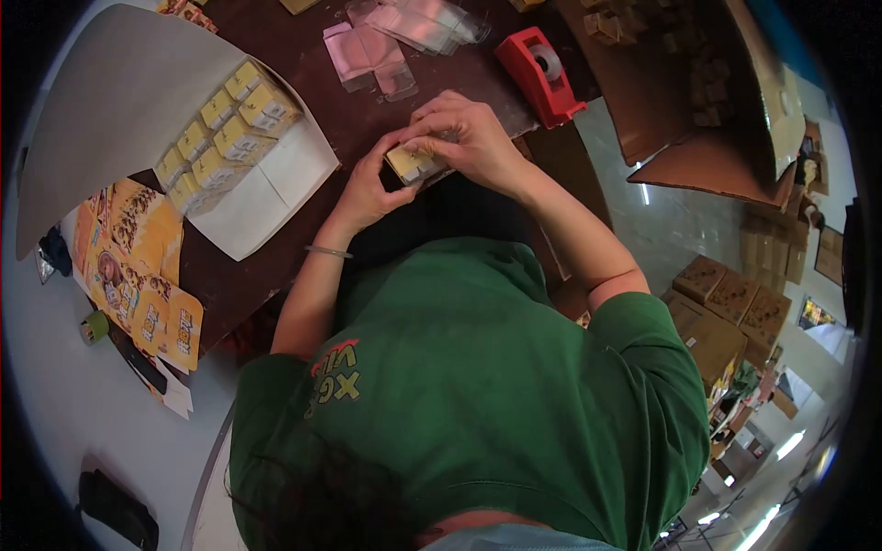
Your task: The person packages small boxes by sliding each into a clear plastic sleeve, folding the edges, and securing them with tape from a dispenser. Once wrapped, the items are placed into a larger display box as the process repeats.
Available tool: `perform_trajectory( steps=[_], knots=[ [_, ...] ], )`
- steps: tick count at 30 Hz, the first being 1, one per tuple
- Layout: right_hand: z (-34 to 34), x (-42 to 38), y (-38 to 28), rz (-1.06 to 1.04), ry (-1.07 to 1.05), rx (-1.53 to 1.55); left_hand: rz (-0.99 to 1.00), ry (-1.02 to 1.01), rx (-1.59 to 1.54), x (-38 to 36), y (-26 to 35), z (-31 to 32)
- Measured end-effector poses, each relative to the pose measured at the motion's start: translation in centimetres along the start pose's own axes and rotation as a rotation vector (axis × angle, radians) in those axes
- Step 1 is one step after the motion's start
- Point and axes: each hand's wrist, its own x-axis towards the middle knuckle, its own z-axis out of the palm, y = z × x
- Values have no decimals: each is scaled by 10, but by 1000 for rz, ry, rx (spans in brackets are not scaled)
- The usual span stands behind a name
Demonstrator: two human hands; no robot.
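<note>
Between both hands, at the table's near edge, is a small yellow-and-white box (411,165). My left hand (367,191) grips its left side, thumb at the near end and fingers curled over the far end. The fingers of my right hand (469,138) are bent over the top and right side of the same box. Left of the hands, an open white carton (276,197) holds rows of similar small yellow boxes (219,129). Clear and pinkish plastic pieces (367,53) lie beyond the hands.
A red tape dispenser (540,78) stands right of the plastic pieces on the dark table (331,115). Orange printed cardboard (138,257) lies at the left. A large open cardboard box (680,151) is at the upper right, with stacked cartons (712,321) below it.
</note>
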Motion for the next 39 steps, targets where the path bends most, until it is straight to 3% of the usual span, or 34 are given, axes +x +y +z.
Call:
perform_trajectory(
  steps=[2,5,7,11,13,15,16,18,19,21,22,24,28,30,32,33,35,36,39],
  knots=[
    [3,5,13,-88,1,-8,-9,-5,32,-1,0,-2],
    [16,6,27,-10,47,182,18,2,81,-2,-1,0],
    [8,8,15,181,34,106,50,-30,44,2,5,0],
    [1,-1,-11,448,36,-180,102,244,79,-2,-3,33],
    [21,-21,-23,297,220,-312,167,471,148,0,-4,54],
    [38,-33,-36,223,343,-408,96,510,-37,3,-4,71],
    [33,-36,-30,171,302,-381,192,468,151,1,5,70],
    [14,-35,-10,62,232,-329,189,372,108,1,0,52],
    [3,-36,1,-68,167,-327,153,300,-178,5,-17,36],
    [-16,-34,12,-214,-29,-226,-53,182,-378,30,24,26],
    [-22,-33,14,-166,-39,-106,-68,58,-439,44,28,20],
    [-35,-35,14,-114,57,-84,-33,-139,-244,71,20,9],
    [-82,-64,21,-229,330,-514,-36,-359,-7,104,34,4],
    [-120,-88,35,121,596,-432,23,-375,91,114,44,17],
    [-145,-105,74,260,497,-469,124,-349,26,125,33,42],
    [-150,-105,85,280,432,-304,67,-364,-72,130,35,59],
    [-153,-97,104,296,301,27,172,-389,-135,144,38,91],
    [-152,-93,108,200,343,-192,125,-395,-142,147,42,101],
    [-159,-91,109,334,266,79,104,-397,-142,153,41,104]
  ],
)
